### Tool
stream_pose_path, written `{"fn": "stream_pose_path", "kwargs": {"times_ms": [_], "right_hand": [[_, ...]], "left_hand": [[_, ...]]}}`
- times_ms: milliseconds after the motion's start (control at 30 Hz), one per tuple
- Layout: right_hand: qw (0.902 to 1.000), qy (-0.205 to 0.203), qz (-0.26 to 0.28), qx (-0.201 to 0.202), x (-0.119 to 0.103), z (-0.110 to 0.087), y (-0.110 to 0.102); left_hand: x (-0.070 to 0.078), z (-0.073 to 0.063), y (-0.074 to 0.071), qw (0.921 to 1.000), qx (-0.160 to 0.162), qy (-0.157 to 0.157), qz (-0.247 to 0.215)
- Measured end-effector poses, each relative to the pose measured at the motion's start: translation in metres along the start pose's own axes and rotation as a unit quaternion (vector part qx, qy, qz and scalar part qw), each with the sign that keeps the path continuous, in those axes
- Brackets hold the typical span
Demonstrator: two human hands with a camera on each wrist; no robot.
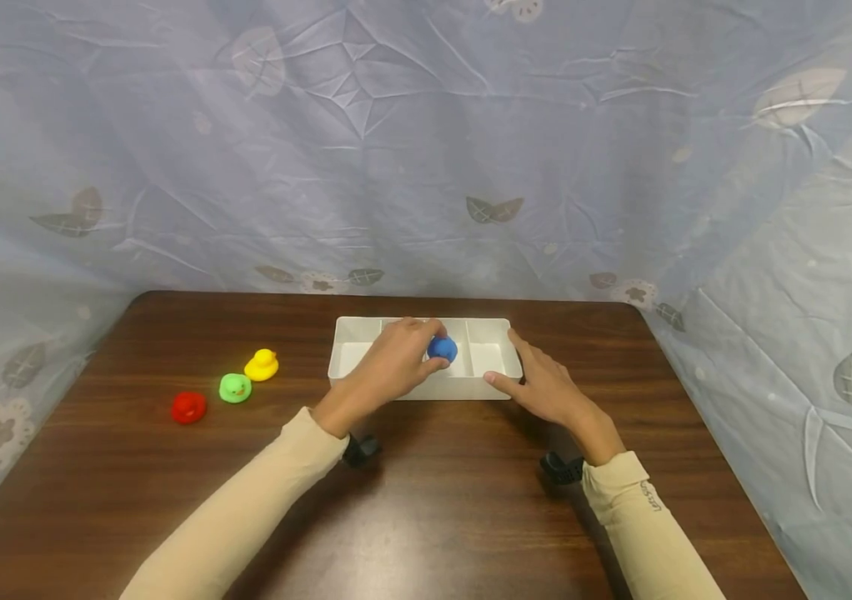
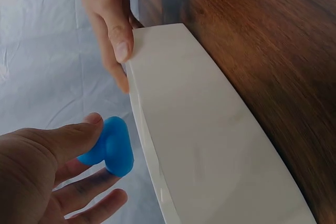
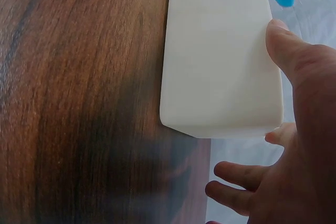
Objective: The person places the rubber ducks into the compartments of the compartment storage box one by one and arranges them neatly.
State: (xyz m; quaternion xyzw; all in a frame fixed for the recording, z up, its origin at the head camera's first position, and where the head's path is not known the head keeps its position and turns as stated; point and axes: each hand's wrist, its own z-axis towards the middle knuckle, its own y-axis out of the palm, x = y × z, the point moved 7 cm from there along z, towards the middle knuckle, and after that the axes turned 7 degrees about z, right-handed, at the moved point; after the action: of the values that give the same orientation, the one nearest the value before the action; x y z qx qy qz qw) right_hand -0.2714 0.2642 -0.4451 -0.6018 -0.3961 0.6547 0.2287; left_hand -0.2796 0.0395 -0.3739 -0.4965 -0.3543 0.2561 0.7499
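Observation:
My left hand (image 1: 390, 360) pinches a blue rubber duck (image 1: 443, 351) between thumb and fingers, over the middle part of a white divided tray (image 1: 456, 388). The left wrist view has the duck (image 2: 118, 148) just beyond the tray's front rim, the thumb on one side of it. At the tray's right end is my right hand (image 1: 550, 390), its thumb touching the front rim and its fingers spread along the end. In the right wrist view the fingers (image 3: 236, 199) are mostly straight and apart, one fingertip right at the tray's corner.
Left of the tray, a yellow duck (image 1: 262, 365), a green duck (image 1: 235, 388) and a red duck (image 1: 188, 407) stand in a slanting row on the dark wooden table (image 1: 426, 500). A patterned grey cloth (image 1: 411, 167) hangs behind the table and at its sides.

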Motion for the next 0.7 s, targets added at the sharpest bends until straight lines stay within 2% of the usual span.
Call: {"fn": "stream_pose_path", "kwargs": {"times_ms": [433,700], "right_hand": [[0.9998,0.007,0.014,-0.014,-0.003,-0.002,-0.001],[0.9998,0.008,0.008,-0.017,-0.003,-0.001,0.000]], "left_hand": [[0.018,0.020,0.015,0.9998,-0.015,0.015,-0.007],[0.023,0.031,0.022,0.9995,-0.028,0.011,-0.007]]}}
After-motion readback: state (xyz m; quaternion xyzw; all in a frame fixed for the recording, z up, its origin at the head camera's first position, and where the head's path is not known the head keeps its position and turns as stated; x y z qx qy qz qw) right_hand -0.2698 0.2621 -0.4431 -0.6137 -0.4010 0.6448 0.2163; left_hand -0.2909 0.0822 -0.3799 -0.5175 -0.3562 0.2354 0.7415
